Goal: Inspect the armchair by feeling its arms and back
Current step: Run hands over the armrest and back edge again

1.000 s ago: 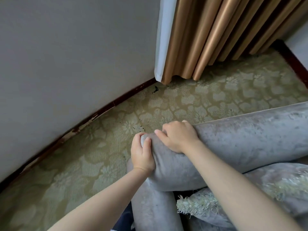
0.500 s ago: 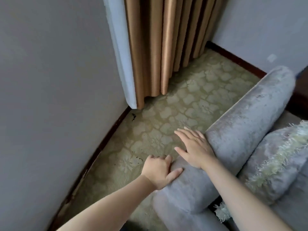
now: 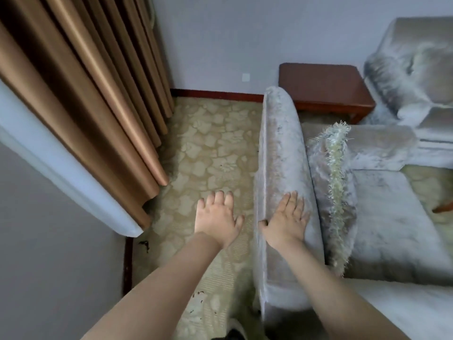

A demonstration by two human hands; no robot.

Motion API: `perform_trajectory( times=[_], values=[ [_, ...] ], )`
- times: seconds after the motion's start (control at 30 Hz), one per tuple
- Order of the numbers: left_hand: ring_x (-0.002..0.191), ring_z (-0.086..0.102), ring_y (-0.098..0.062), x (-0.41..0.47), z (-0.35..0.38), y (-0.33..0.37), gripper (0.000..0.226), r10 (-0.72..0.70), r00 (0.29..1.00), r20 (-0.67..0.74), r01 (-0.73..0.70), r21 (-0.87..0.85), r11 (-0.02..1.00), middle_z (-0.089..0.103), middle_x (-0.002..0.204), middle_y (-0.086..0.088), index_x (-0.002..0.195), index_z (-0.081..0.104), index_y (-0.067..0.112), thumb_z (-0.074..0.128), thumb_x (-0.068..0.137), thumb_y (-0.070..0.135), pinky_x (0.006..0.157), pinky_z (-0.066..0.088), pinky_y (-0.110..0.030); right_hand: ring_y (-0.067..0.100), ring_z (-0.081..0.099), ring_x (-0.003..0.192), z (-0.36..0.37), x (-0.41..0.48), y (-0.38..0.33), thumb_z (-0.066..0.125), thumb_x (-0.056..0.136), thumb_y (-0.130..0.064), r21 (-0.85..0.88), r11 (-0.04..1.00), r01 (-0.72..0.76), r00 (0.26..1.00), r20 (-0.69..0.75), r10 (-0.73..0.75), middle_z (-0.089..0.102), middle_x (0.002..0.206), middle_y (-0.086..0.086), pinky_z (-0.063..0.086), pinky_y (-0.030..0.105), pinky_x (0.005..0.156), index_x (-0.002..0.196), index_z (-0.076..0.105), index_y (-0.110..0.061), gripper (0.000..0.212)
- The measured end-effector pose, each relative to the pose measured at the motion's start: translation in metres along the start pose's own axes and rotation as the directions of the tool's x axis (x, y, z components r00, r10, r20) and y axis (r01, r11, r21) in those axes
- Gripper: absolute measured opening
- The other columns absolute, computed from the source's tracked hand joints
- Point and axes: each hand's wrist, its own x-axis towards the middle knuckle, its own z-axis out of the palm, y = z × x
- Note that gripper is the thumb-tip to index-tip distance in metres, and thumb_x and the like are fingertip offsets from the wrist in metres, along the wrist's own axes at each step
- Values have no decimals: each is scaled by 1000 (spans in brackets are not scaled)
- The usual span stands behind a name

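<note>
The grey velvet armchair (image 3: 392, 217) fills the right half of the view. Its padded back (image 3: 279, 148) runs away from me as a long rounded roll. My right hand (image 3: 285, 222) lies flat on top of that roll, fingers spread, thumb hooked over its left edge. My left hand (image 3: 217, 218) hovers open over the carpet just left of the back, palm down, touching nothing. A fringed grey cushion (image 3: 335, 187) leans against the inner side of the back. One arm (image 3: 382, 141) of the chair shows at the far end of the seat.
Tan curtains (image 3: 93, 99) with a white lining hang at the left over a patterned beige carpet (image 3: 208, 153). A dark wooden side table (image 3: 323, 87) stands against the far wall, and a second grey armchair (image 3: 416, 69) sits beyond it at top right.
My view has swung right, showing the whole chair. My left hand has come off the end of the roll and hangs free. My right hand has slid further along the top.
</note>
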Motion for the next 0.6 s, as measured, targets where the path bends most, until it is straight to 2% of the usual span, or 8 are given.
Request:
perform_trajectory(
  times=[0.13,0.23,0.33,0.43,0.6],
  values=[
    [130,32,-29,36,-15,-16,65,198,980,-4,-197,87,976,37,140,-8,143,25,14,26,93,56,105,27,-45,41,-3,143,-2,33,-14,52,81,-58,51,991,-121,991,-56,123,-16,156,20,8,57,113,146,-18,-2,110],
    [134,27,-29,80,-32,-38,67,300,954,-14,-295,153,943,36,143,-8,145,23,15,25,93,57,107,24,-45,43,1,143,-10,84,-31,50,82,-59,38,988,-150,986,-66,152,-12,156,21,11,59,111,147,-16,-2,108],
    [138,22,-26,135,-48,-67,68,350,937,-9,-342,188,921,34,144,-7,147,19,15,25,94,57,110,21,-43,44,1,142,-21,150,-51,49,83,-60,54,983,-173,983,-52,176,-9,157,21,15,61,109,148,-12,-3,106],
    [139,23,-25,191,-66,-97,69,388,921,29,-385,210,899,33,145,-7,148,19,17,24,93,58,109,20,-41,48,2,141,-40,215,-76,49,83,-64,63,964,-256,965,-33,259,-15,156,22,21,67,104,149,-12,-7,107],
    [136,27,-25,292,-89,-140,68,352,936,0,-342,232,910,36,143,-5,148,21,18,23,93,59,108,22,-40,47,3,141,-76,311,-115,51,80,-67,64,945,-320,945,-56,324,-12,157,19,22,68,103,150,-10,-10,108]
  ],
)
